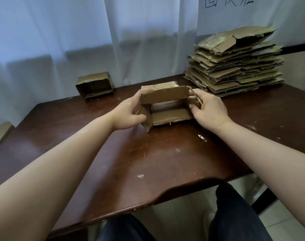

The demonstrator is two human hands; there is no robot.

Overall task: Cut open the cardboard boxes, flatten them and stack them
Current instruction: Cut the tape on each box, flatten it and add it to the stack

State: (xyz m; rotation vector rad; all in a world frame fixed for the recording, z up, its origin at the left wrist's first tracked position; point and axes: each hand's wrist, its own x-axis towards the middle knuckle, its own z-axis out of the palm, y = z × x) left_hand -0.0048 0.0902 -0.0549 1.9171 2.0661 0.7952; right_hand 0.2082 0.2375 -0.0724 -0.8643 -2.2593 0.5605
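Note:
A small open cardboard box (167, 105) lies on its side in the middle of the brown table (148, 162), its open end facing me with flaps spread. My left hand (129, 112) grips its left flap and wall, thumb on the inside. My right hand (209, 108) grips the right flap and wall. A tall stack of flattened cardboard (235, 63) sits at the back right. Another small box (95, 85) lies on its side at the back left, against the curtain.
A small blade (202, 137) lies on the table just in front of my right wrist. Scraps of tape and cardboard dot the tabletop. White curtains hang behind the table. My legs show below the near edge.

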